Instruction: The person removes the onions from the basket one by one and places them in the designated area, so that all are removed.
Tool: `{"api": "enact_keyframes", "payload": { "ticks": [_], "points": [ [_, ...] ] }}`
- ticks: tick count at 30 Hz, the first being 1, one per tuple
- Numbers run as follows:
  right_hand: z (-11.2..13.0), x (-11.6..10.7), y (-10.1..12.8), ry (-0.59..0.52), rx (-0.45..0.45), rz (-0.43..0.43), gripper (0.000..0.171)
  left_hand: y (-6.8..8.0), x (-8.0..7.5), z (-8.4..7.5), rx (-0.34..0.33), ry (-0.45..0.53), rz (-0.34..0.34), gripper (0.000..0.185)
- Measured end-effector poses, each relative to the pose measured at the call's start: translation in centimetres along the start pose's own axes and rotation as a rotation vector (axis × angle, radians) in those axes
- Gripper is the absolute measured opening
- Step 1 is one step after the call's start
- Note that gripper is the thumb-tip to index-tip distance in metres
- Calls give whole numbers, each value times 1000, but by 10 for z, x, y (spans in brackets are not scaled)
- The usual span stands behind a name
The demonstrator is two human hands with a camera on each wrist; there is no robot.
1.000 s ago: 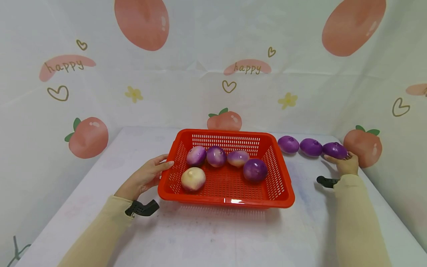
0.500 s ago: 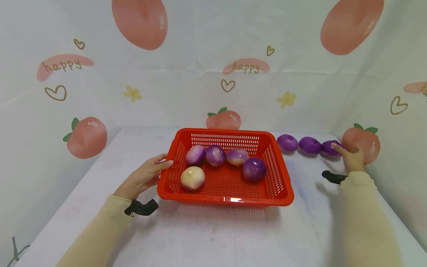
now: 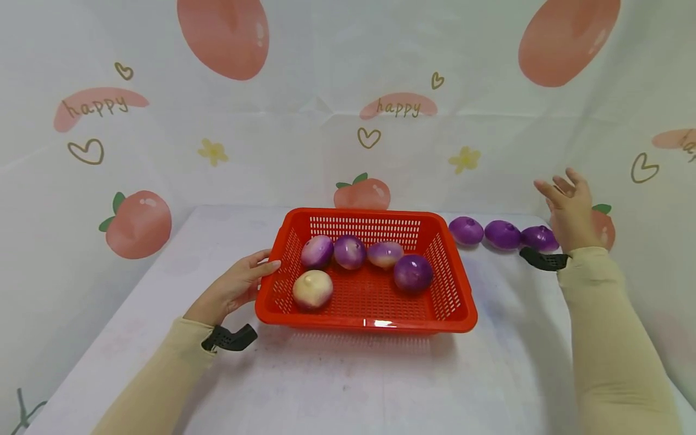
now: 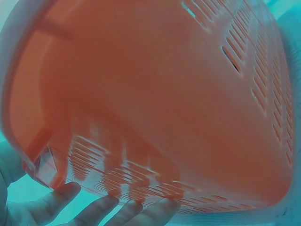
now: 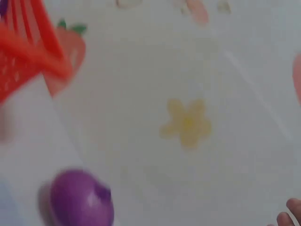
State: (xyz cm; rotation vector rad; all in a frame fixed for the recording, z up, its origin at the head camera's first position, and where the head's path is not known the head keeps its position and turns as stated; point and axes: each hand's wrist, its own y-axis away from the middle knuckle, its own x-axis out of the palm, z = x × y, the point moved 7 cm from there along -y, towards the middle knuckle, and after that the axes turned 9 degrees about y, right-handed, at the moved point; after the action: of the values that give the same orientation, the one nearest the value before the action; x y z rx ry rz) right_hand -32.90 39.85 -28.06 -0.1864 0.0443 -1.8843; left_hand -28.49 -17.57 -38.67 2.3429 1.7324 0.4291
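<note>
Peach-print backdrop and white table [image 3: 348,386]. Red basket [image 3: 459,314], frame centre, holds five onions; three purple onions [image 3: 502,234] lie in a row at its right. Left hand [image 3: 236,287] rests straight-fingered against the basket's left wall. Right hand [image 3: 568,205], fingers spread and empty, hangs above the rightmost onion [image 3: 538,237]. Judged step: between pickups; next, lower and grasp that onion.

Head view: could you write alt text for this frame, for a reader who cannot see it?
A person's left hand rests against the left wall of a red basket holding five onions on a white table. The right hand is raised, open and empty, above the rightmost of three purple onions lined up beside the basket.
</note>
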Motion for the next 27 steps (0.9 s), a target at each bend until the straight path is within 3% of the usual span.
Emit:
{"api": "enact_keyframes", "payload": {
  "ticks": [2,5,12,15,19,23,27],
  "points": [
    [12,23,4,-107,-63,73,90,0,0,0,0,-1,-5,68],
    [26,55,15,-153,-116,150,85,0,0,0,8,-12,2,68],
    [33,123,43,-136,-135,350,80,0,-1,1,14,-14,-3,68],
    [24,146,55,-72,-115,439,75,0,-1,1,12,-8,-4,68],
    [4,170,66,103,-78,531,69,-1,0,2,12,-7,0,68],
    [-17,185,72,278,-43,624,69,-1,-1,2,8,-18,-3,68],
    [-35,195,75,363,14,702,71,-1,-1,1,9,-26,5,69]
  ]
}}
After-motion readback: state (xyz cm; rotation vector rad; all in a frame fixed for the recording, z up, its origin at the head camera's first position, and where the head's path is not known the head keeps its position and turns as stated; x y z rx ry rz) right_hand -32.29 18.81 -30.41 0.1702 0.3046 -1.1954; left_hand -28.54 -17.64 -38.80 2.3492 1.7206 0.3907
